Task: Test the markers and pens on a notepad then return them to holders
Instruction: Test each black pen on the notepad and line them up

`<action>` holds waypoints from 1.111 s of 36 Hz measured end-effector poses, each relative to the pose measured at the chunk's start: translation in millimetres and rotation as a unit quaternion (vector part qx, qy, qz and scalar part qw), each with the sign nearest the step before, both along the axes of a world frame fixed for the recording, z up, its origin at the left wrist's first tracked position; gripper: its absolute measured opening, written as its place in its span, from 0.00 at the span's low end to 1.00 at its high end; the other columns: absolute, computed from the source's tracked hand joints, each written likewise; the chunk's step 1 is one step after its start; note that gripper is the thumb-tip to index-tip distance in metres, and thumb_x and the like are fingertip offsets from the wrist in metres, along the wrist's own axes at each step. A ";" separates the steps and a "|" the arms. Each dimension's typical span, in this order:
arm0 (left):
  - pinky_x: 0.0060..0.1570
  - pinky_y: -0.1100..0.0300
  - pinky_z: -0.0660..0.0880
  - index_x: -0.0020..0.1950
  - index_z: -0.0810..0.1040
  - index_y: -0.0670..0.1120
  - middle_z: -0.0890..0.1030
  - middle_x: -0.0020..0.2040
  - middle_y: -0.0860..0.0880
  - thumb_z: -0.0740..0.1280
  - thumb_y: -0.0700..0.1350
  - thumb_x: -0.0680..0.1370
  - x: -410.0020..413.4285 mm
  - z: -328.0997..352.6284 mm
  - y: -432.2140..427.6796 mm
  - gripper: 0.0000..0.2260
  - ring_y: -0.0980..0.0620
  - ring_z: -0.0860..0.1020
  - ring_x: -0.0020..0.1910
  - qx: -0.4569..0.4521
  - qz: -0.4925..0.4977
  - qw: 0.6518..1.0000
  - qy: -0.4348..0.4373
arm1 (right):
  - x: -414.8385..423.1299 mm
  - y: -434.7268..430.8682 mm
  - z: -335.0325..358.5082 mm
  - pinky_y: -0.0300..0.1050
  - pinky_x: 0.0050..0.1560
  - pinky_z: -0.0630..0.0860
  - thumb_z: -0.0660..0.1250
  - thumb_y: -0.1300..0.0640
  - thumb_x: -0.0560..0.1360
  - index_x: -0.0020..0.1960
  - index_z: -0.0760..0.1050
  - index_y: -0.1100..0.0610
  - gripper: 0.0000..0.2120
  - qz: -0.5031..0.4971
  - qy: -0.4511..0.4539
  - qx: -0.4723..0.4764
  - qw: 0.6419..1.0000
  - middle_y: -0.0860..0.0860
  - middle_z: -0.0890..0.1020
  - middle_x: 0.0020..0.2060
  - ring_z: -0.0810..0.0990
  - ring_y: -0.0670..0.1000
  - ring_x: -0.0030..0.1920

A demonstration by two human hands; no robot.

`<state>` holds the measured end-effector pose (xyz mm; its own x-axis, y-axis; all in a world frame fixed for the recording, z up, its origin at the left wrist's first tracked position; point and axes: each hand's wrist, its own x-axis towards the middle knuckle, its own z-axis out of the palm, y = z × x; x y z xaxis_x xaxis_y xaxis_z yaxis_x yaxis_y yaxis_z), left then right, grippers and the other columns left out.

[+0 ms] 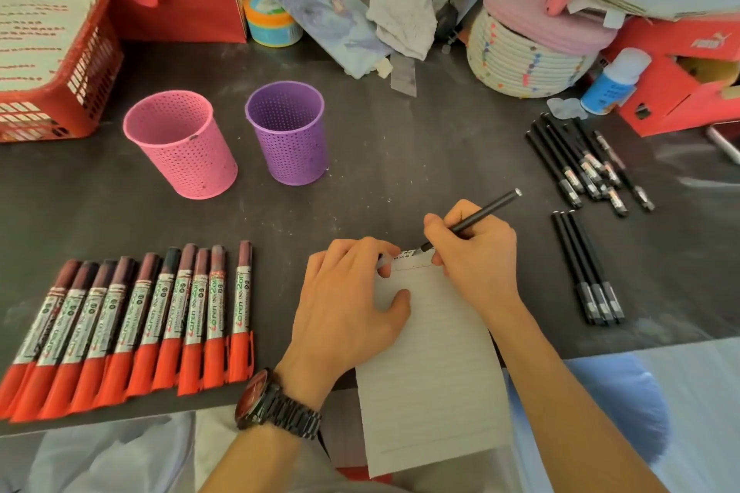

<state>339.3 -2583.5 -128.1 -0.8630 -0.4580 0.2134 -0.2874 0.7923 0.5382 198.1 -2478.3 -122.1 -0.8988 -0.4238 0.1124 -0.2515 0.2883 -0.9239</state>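
1. The right hand (472,252) gripped a black pen (486,212) in a writing hold. The thumb and fingers curled round the lower barrel, close above the tip. The back end slanted up and away to the right.
2. The pen's tip touched the top edge of the notepad (432,372), where small marks showed.
3. The left hand (344,292) lay palm down on the upper left part of the notepad. The thumb was spread on the paper and the fingertips were bent at the top edge. A small pale thing showed at those fingertips; whether the hand pinched it could not be told.
4. Both forearms came in from the near side. The right wrist lay over the notepad's right edge. A dark watch (276,404) sat on the left wrist.
5. Handling, as a judgement:
   - The pen looked light, stiff and slim, with a smooth barrel. It would be held low on the barrel for writing and at mid-barrel for carrying.
   - The notepad looked thin and flexible. Its lower part hung over the edge of the table (400,156), so it probably needed a hand pressing it down.
6. Three black pens (586,268) lay side by side to the right of the notepad, with a heap of pens (580,160) beyond them.
7. A row of markers (132,324) lay to the left.
8. A pink holder (184,148) and a purple holder (288,136) stood upright behind, well apart from the hands.
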 end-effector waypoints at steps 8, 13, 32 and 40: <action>0.54 0.63 0.58 0.43 0.60 0.59 0.74 0.56 0.69 0.66 0.68 0.69 -3.6 -3.4 0.4 0.19 0.65 0.65 0.52 -0.008 0.016 1.000 -0.009 | 0.4 -1.2 2.2 0.27 0.30 0.71 0.71 0.56 0.75 0.32 0.73 0.56 0.14 0.004 0.011 0.005 1.000 0.49 0.79 0.22 0.78 0.40 0.24; 0.55 0.61 0.59 0.43 0.60 0.59 0.74 0.56 0.69 0.66 0.68 0.69 -4.1 -4.4 -0.2 0.19 0.65 0.65 0.53 -0.009 0.017 1.000 -0.009 | 1.2 -1.9 2.6 0.28 0.31 0.71 0.71 0.55 0.74 0.32 0.73 0.56 0.14 0.003 0.011 0.014 1.000 0.48 0.79 0.22 0.77 0.41 0.24; 0.54 0.63 0.58 0.42 0.60 0.59 0.75 0.56 0.69 0.66 0.69 0.69 -3.6 -3.3 0.5 0.19 0.64 0.66 0.53 0.000 0.022 1.000 -0.016 | 0.0 -1.0 3.1 0.30 0.29 0.72 0.71 0.57 0.75 0.33 0.73 0.58 0.14 0.002 0.017 0.025 1.000 0.53 0.79 0.24 0.78 0.41 0.23; 0.54 0.63 0.58 0.42 0.60 0.60 0.75 0.56 0.69 0.64 0.69 0.68 -3.8 -3.2 0.2 0.19 0.65 0.65 0.52 0.005 0.025 1.000 -0.017 | -0.4 -0.4 2.4 0.30 0.31 0.73 0.71 0.57 0.75 0.32 0.73 0.55 0.14 0.003 0.026 0.029 0.999 0.50 0.80 0.23 0.78 0.41 0.24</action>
<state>335.5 -2583.3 -131.2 -0.8451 -0.5034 0.1800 -0.3454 0.7712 0.5348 197.7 -2478.8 -119.8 -0.8901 -0.4358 0.1337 -0.3003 0.3399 -0.8912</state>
